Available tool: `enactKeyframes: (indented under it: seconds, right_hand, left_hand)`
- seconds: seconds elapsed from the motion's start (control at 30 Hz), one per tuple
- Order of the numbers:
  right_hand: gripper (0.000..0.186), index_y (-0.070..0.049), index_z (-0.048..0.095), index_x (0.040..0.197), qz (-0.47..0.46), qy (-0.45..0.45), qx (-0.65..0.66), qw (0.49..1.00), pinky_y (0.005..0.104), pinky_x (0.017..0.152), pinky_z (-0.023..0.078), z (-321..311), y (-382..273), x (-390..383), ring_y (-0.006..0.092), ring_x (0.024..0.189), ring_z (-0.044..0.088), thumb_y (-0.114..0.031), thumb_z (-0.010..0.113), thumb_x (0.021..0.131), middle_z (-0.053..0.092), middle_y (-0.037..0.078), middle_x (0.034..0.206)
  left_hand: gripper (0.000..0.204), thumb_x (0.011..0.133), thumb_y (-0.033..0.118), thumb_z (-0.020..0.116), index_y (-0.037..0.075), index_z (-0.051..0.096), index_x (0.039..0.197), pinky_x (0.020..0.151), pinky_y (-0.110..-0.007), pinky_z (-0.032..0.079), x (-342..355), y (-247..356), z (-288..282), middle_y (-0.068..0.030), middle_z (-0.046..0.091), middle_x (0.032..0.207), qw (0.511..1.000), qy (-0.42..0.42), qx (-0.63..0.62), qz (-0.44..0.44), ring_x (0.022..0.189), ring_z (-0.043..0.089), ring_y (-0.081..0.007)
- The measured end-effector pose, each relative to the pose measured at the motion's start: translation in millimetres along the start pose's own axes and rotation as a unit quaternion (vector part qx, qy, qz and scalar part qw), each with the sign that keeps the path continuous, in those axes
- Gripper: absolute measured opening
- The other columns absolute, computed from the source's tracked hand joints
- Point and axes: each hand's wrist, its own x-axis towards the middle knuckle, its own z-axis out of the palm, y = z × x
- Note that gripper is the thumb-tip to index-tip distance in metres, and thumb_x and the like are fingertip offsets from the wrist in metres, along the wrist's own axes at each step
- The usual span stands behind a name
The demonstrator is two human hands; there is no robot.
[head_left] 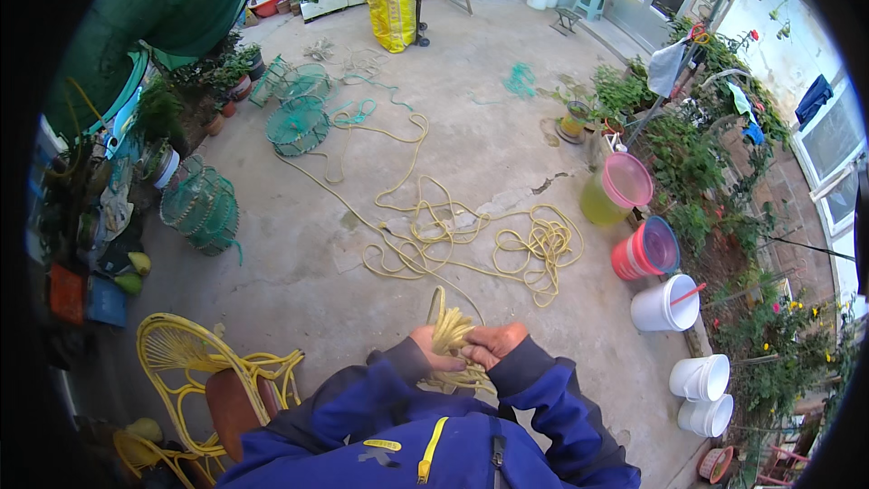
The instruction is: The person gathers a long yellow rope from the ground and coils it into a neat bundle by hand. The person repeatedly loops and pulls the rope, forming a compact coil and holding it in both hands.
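A bundle of yellow rope (452, 332) is gathered between my two hands, close in front of my body. My left hand (436, 350) is wrapped round its left side. On the right side, my right hand (494, 342) closes on the same rope, its fingertips partly hidden. A lower part of the bundle hangs beneath my hands. From it, a strand runs up to the loose yellow rope (434, 222) lying in loops on the concrete, with a denser heap at the right. Farther off, the rope leads to a green net trap (298, 126).
A second green net trap (201, 208) lies at the left. A yellow chair (186, 358) stands near my left. Several buckets, among them a white bucket (665, 303), line the right side beside plants. A yellow sack (391, 7) stands at the far end.
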Motion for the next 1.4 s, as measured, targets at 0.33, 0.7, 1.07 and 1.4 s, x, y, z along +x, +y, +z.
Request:
enactKeyframes:
  seconds: [0.33, 0.7, 1.07, 1.4]
  right_hand:
    - [0.016, -0.004, 0.061, 0.080, 0.019, 0.015, 0.046, 0.999, 0.0352, 0.053, 0.045, -1, 11, -16, 0.0296, 0.058, 0.057, -0.020, 0.063, 0.077, 0.057, 0.014, 0.065]
    - [0.031, -0.004, 0.052, 0.055, 0.193, 0.217, -0.160, 0.943, 0.0318, 0.043, 0.037, -83, 179, -167, 0.0174, 0.044, 0.046, -0.024, 0.076, 0.057, 0.047, 0.009, 0.048]
    - [0.027, -0.009, 0.049, 0.061, 0.339, 0.529, 0.058, 0.776, 0.0249, 0.035, 0.038, -149, 310, -329, 0.0077, 0.041, 0.044, 0.002, 0.074, 0.064, 0.048, -0.001, 0.050]
    - [0.032, -0.020, 0.050, 0.073, 0.178, 0.651, 0.515, 0.528, 0.0270, 0.037, 0.033, -163, 252, -291, 0.0105, 0.033, 0.024, -0.048, 0.064, 0.078, 0.032, -0.003, 0.046]
  left_hand:
    - [0.048, 0.071, 0.020, 0.075, 0.003, 0.056, 0.111, 0.077, -0.026, 0.046, 0, 15, 2, -0.0061, 0.062, 0.098, 0.992, 0.036, 0.021, -0.116, 0.088, 0.057, -0.0108]
    - [0.037, 0.073, 0.019, 0.073, -0.002, 0.060, 0.100, 0.052, -0.024, 0.042, -96, 74, -115, -0.0032, 0.059, 0.071, 0.986, 0.042, 0.033, -0.158, 0.058, 0.051, -0.0091]
    - [0.018, 0.077, 0.013, 0.070, 0.008, 0.056, 0.087, 0.035, -0.025, 0.027, -126, 72, -239, 0.0018, 0.039, 0.051, 0.890, 0.447, -0.030, -0.089, 0.038, 0.033, -0.0081]
    - [0.015, 0.079, 0.013, 0.069, 0.010, 0.055, 0.083, 0.035, -0.026, 0.028, -132, 26, -253, 0.0038, 0.036, 0.051, 0.847, 0.514, -0.062, -0.122, 0.038, 0.031, -0.0072]
